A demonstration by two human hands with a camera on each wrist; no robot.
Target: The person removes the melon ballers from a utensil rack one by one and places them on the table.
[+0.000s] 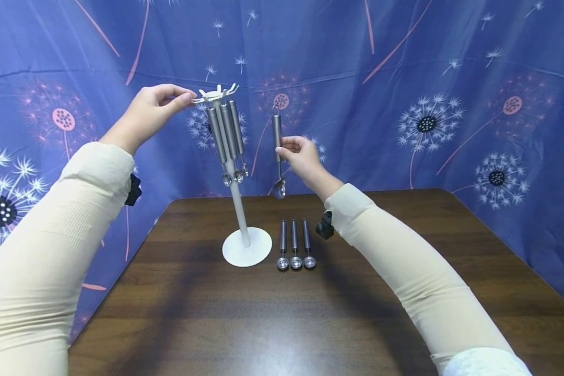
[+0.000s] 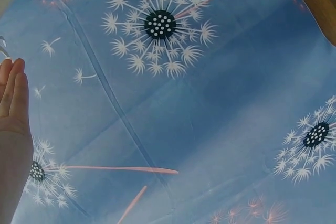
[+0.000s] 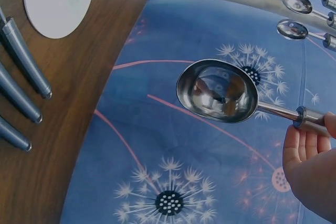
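Note:
My right hand (image 1: 303, 159) pinches a metal spoon (image 1: 277, 130) by its thick brushed handle. It hangs upright with a ring on top. Its deep oval bowl (image 3: 218, 90) faces the camera in the right wrist view. At the upper left, my left hand (image 1: 155, 109) pinches one arm of the white hook rack atop a utensil stand (image 1: 242, 211). In the left wrist view only part of the left hand (image 2: 13, 98) shows, at the edge. From the rack hang several smaller metal spoons (image 1: 229, 130), bowls down. The held spoon is to the right of the stand, apart from it.
Three metal utensils (image 1: 294, 243) with round bowls lie side by side on the brown wooden table (image 1: 244, 308), right of the stand's round white base (image 1: 235, 256). Behind the table hangs a blue dandelion-print cloth (image 1: 348, 57).

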